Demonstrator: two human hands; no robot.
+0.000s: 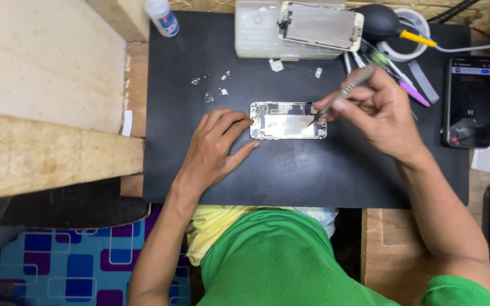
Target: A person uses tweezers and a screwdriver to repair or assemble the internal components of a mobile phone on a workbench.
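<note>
From the head camera, an opened phone (pixel 288 120) lies flat at the middle of the black mat (pixel 313 175) on the surface. The left hand (pixel 215 148) rests spread — fingertips against the phone's left end. The right hand (pixel 376 116) pinches tweezers (pixel 344 92), tip down inside the phone's right end.

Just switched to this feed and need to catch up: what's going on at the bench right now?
A person is working on an opened phone lying on a black mat. The left hand steadies the phone's left end, fingertips against its edge. The right hand holds tweezers, tips down inside the phone's right end. Small loose metal parts lie on the mat above, and a detached screen panel rests on a plastic box at the top.
</note>
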